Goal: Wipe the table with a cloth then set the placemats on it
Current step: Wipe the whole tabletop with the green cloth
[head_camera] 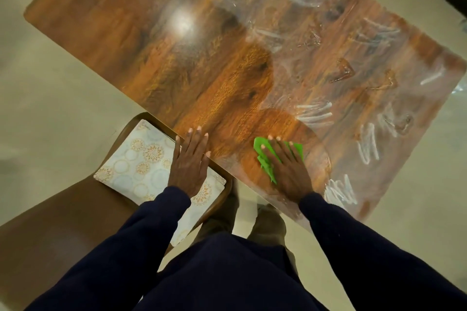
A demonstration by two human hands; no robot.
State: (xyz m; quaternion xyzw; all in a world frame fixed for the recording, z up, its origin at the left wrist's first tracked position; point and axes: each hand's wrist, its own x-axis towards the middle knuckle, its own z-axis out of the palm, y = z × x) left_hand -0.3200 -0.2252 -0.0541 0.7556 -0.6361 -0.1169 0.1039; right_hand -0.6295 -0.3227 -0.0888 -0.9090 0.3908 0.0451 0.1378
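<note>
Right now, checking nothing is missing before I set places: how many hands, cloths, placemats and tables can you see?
Hands: 2, left hand and right hand
Cloth: 1, green, under the right hand
Placemat: 1 showing, on a chair; any beneath are hidden
Table: 1
Total: 5

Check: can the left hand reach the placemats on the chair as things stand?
Probably yes: the left hand rests open at the table edge, right above the placemats, holding nothing.

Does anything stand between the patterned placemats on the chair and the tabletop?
Nothing solid: on the wooden table lie only the left hand at its edge, the right hand pressing the green cloth, and white smears.
</note>
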